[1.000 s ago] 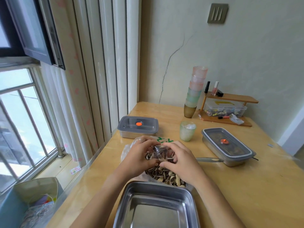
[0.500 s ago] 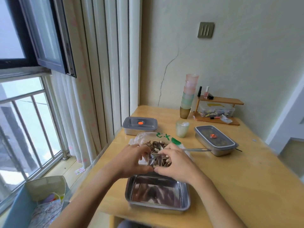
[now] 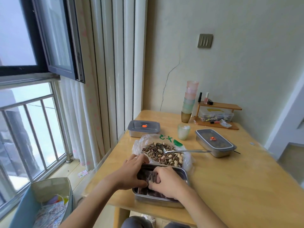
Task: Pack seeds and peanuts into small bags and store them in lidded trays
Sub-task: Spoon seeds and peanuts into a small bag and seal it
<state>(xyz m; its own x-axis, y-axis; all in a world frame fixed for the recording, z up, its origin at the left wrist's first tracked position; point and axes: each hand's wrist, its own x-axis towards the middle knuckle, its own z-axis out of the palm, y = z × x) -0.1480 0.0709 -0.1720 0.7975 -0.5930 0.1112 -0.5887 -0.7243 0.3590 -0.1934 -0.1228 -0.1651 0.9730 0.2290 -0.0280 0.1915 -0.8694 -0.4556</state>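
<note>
The left hand point(image 3: 131, 174) curls in from the left, thumb pinching the bag point(image 3: 152, 176). The bag sits low inside the open tray point(image 3: 185, 174), directly between the two hands; its long axis is hidden. The right hand point(image 3: 166, 182) grips it with curled fingers. Both hands look equally near, so setting it down should need only a short drop.

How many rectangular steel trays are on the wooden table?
3: a grey-lidded steel tray at the far left, a second grey-lidded steel tray at the right, and an open steel tray at the near edge. None looks hidden.
</note>
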